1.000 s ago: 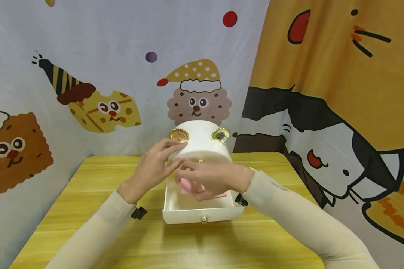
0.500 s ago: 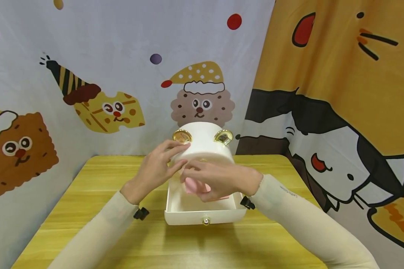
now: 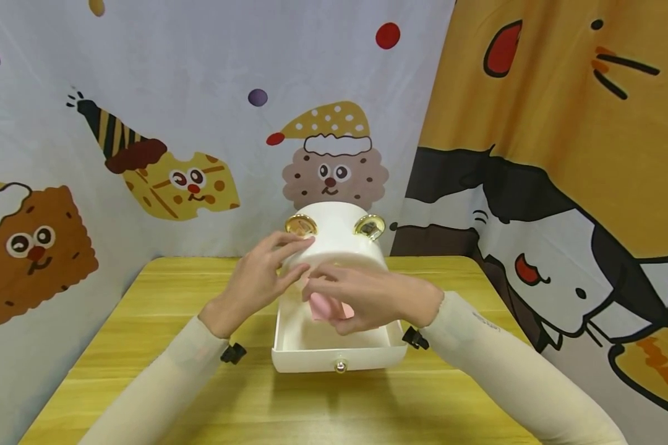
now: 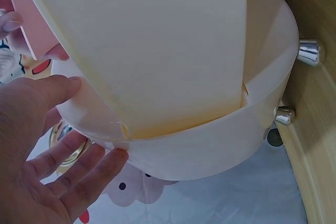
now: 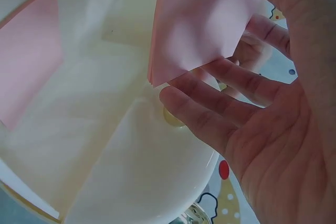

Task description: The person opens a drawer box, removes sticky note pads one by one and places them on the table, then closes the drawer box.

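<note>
**Pink pad [image 5: 194, 35] pinched in my right grip [image 3: 362, 298], left grip [image 3: 256, 275] spread against the white box [image 3: 336, 232]**

Largest first: a printed cloth backdrop [image 3: 195, 68] hangs behind the white box, and the yellow wood-grain worktop [image 3: 172, 364] carries it. A drawer [image 3: 367, 358] is pulled out from the box on my side.

My left grip, at the left of the box, has its fingers apart and nearly straight; in the left wrist view I see the thumb on the front face and fingertips along the curved edge, just touching. My right grip is over the drawer, near the box's front, clamped on the pink pad: thumb at one edge, fingers beneath and behind, the gap only as wide as the pad needs.

A second pink pad [image 5: 31, 56] is inside the drawer, apart from the held one. Two gold-rimmed ears [image 3: 370, 227] top the box, and a small round knob [image 3: 341, 366] sits on the drawer front.
</note>
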A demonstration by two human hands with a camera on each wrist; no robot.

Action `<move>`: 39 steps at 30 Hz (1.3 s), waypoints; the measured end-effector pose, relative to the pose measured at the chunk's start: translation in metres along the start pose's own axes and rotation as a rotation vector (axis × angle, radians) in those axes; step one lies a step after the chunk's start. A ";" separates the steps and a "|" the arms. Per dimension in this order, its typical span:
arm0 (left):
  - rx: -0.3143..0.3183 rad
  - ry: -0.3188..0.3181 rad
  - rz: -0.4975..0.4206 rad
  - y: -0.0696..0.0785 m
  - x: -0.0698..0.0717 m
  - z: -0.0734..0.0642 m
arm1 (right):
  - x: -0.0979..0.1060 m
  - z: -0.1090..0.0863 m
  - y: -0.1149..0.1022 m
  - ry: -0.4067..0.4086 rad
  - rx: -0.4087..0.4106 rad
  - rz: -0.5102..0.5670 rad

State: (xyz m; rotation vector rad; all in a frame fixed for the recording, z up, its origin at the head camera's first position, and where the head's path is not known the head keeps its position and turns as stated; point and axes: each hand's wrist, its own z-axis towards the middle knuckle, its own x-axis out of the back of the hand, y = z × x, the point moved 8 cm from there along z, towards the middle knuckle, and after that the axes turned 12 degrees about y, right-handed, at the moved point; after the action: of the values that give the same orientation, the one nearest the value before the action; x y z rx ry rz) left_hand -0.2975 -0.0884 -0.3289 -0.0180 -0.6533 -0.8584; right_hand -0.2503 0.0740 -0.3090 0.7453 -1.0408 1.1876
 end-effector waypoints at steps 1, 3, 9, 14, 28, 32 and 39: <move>-0.002 0.002 -0.001 0.000 0.000 0.000 | 0.001 0.000 0.000 0.001 0.001 0.002; -0.004 0.003 -0.002 0.000 0.000 0.000 | 0.002 -0.001 0.000 0.007 0.006 0.002; -0.001 0.002 -0.002 -0.002 0.000 -0.001 | 0.004 -0.002 0.000 0.023 0.014 0.020; -0.003 -0.001 0.004 -0.003 0.001 -0.001 | 0.009 -0.004 -0.002 0.067 0.027 0.011; -0.006 -0.021 0.010 -0.004 -0.001 -0.001 | 0.017 -0.010 -0.001 0.090 -0.001 0.035; -0.004 -0.021 0.010 -0.003 -0.001 -0.001 | 0.019 -0.012 -0.001 0.093 -0.002 0.029; -0.004 -0.013 0.009 -0.002 0.000 -0.001 | 0.025 -0.015 -0.003 0.118 0.005 0.032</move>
State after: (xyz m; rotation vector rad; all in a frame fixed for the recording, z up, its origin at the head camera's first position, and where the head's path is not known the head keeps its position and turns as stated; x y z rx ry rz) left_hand -0.2987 -0.0904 -0.3298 -0.0302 -0.6628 -0.8515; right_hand -0.2427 0.0961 -0.2909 0.6564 -0.9548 1.2470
